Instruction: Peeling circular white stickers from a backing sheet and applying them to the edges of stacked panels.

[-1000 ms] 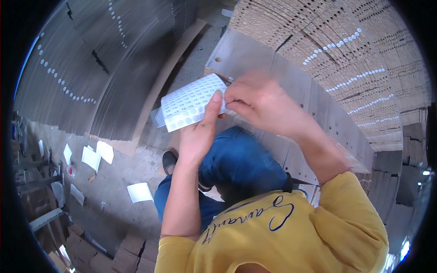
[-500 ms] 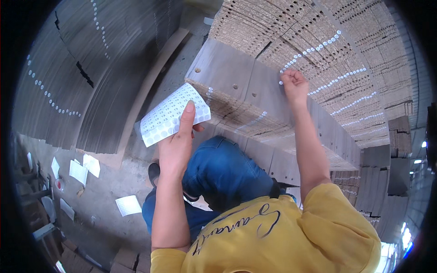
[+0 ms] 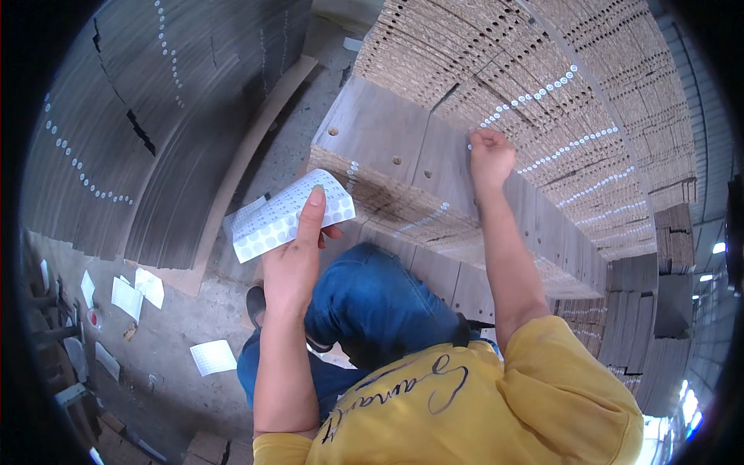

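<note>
One white sheet [image 3: 271,208], bowed, round stickers [image 3: 270,235] in rows

A mustard-yellow, soft cloth T-shirt [image 3: 496,434] covers the upper body, with creases bunching toward its right side. Across the chest runs thin, dark, slanting script lettering [image 3: 403,391] with a long looping flourish at one end. The short, loose right sleeve [image 3: 550,349] is wrinkled, and the short left sleeve [image 3: 288,448] shows a plain edge in the same yellow; below them the forearms, the left hand [image 3: 291,267] and the right hand [image 3: 494,159] are bare. Blue denim jeans [image 3: 380,306] carry a visible seam along the leg, and a dark, low-cut shoe [image 3: 254,304] shows at one foot
</note>
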`<state>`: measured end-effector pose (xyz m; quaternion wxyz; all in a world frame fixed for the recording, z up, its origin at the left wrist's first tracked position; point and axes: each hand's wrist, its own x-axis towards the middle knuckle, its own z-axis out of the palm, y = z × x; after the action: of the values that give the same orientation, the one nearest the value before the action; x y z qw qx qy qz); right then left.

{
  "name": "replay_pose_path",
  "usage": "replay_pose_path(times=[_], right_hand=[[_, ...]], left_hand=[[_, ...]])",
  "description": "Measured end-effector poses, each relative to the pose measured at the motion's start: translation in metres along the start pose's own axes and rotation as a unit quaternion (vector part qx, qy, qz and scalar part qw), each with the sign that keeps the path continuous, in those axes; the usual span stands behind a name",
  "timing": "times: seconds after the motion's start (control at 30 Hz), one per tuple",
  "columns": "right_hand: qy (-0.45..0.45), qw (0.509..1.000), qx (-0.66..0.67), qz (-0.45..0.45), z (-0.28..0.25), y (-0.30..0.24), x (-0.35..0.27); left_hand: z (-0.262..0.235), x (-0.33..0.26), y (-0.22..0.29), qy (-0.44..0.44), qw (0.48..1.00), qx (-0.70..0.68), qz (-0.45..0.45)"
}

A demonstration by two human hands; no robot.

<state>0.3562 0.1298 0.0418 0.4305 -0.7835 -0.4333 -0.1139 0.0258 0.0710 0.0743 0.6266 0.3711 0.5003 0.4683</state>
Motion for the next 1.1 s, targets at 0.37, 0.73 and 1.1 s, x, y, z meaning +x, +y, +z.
replay_pose_path(times=[0.37,0.73,1.1], right_hand=[[-0.029,0.984,0.176,-0.003,0.009,0.01,-0.002],[0.029,0.997,-0.061,-0.037,-0.001,-0.015,-0.006],[0.041,0.997,-0.009,-0.072,0.001,-0.008,-0.005]], left_hand=[[0.001,-0.003,0.002,0.018,1.0,-0.013,0.022],[0.0,-0.004,0.005,0.018,1.0,-0.021,0.009],[0.005,-0.002,0.005,0.013,1.0,-0.022,0.016]])
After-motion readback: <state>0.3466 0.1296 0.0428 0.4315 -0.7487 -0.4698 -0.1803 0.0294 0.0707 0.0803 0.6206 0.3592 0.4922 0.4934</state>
